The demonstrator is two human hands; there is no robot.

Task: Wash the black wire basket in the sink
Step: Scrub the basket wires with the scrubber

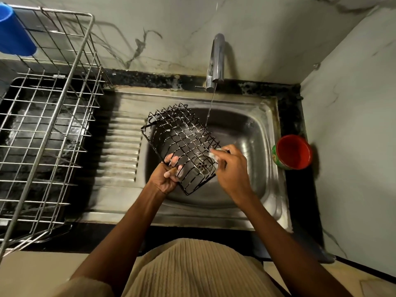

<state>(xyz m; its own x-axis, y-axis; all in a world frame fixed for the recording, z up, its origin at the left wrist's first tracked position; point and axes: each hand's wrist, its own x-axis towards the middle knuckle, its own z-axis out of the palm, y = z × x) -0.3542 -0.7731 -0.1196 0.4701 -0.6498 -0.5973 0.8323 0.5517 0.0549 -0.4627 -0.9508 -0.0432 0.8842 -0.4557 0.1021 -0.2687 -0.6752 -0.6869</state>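
The person's ribbed tan shirt [192, 269] is filling the bottom of the view, and two bare arms are reaching out from it over the sink [265, 129]. A big silver wire rack [49, 116] is sitting on the dark table [300, 211] to the left of the sink, with a blue cup [15, 33] standing at its far corner. The black wire basket [182, 144] is hanging tilted above the sink bowl, its open top facing left and away, and bits of white foam are sticking to its wires. A thin stream of water [210, 108] is falling from the shiny tap [216, 58] just beside the basket's far end. A red cup [293, 152] is sitting on the table at the sink's right edge. The left hand [166, 176] is curling its grip around the basket's near wires. The right hand [230, 168] is pinching a small soapy pale thing [214, 154] against the basket's side; it is too blurry to tell what it is.
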